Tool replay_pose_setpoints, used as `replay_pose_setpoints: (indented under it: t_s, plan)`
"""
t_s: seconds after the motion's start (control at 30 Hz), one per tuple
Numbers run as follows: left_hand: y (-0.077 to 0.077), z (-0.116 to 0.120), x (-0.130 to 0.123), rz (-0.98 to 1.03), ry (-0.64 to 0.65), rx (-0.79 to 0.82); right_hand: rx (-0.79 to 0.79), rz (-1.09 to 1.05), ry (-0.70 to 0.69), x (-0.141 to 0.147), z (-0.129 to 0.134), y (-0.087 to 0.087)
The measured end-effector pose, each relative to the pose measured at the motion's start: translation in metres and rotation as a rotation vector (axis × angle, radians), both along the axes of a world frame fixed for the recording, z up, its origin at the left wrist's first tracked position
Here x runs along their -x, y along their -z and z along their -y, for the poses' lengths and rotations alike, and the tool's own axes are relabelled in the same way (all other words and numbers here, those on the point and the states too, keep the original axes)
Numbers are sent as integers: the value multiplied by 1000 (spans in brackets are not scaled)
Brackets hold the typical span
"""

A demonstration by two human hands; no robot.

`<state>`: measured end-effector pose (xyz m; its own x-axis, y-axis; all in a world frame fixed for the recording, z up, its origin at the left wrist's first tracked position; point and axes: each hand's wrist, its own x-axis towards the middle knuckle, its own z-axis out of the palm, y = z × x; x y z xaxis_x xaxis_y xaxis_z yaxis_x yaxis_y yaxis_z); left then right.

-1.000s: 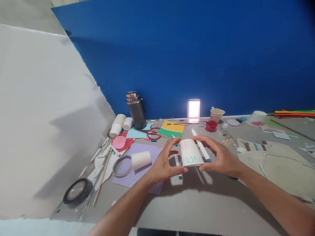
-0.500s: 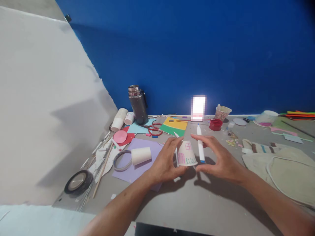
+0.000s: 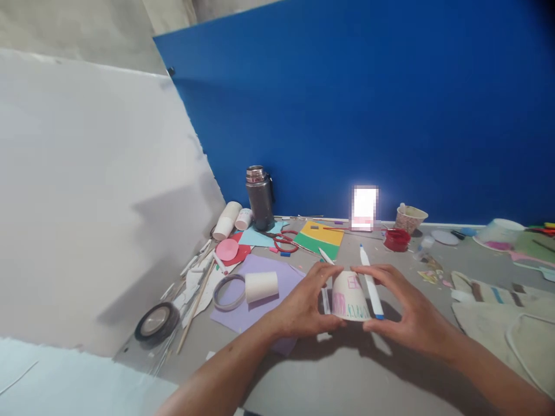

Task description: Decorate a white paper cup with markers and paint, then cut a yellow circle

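Observation:
A white paper cup (image 3: 350,296) stands upside down between my hands, tilted slightly, with a pink window, a pink door and green grass drawn on it. My left hand (image 3: 310,300) grips its left side, thumb at the lower rim. My right hand (image 3: 403,300) meets its other side, index fingertip near the top and thumb by the rim. A white marker (image 3: 372,283) with blue ends slants inside my right hand's grasp. Another white pen (image 3: 326,256) shows behind my left fingers; whether that hand touches it I cannot tell.
Left on the grey table are a white cup (image 3: 261,287), tape rolls (image 3: 156,323), purple paper (image 3: 229,320) and sticks. Behind stand a flask (image 3: 260,199), scissors (image 3: 286,241), a red pot (image 3: 396,240) and a glowing blurred screen (image 3: 364,208). Cloth (image 3: 485,318) lies right.
My right hand has closed in on the cup from the right, its fingertips now at the cup. The camera view has shifted, so everything sits lower and farther right.

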<state>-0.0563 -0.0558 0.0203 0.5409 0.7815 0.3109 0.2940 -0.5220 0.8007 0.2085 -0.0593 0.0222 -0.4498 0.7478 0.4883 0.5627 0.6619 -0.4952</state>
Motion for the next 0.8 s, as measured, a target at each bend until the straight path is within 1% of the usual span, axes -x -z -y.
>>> replay_pose_setpoints:
  t_s: [0.07,0.17,0.23,0.27,0.33,0.43,0.5,0.57,0.63,0.7,0.8]
  plan:
    - [-8,-1,1,12,-66,-25,-19,-3,22,0,0,-7]
    - [-26,-1,1,3,-160,-143,-90,-43,29,0,3,-18]
    - [-36,-2,1,-6,-169,-210,-129,-70,24,2,4,-23]
    - [-38,-3,1,-10,-166,-237,-142,-81,20,4,5,-23]
    - [-33,-6,1,-13,-163,-289,-151,-85,18,8,6,-19]
    - [-12,-13,5,-7,-216,-363,-167,-88,19,14,3,-10]
    - [2,-17,9,-24,-245,-396,-209,-112,27,15,0,-7]
    - [10,-20,13,-31,-260,-422,-255,-143,31,13,-2,-7]
    - [11,-21,16,-22,-274,-428,-270,-171,14,9,-3,-8]
    - [9,-21,18,-14,-284,-406,-285,-207,-10,6,-2,-8]
    - [5,-20,18,-14,-279,-365,-333,-225,1,5,5,-6]
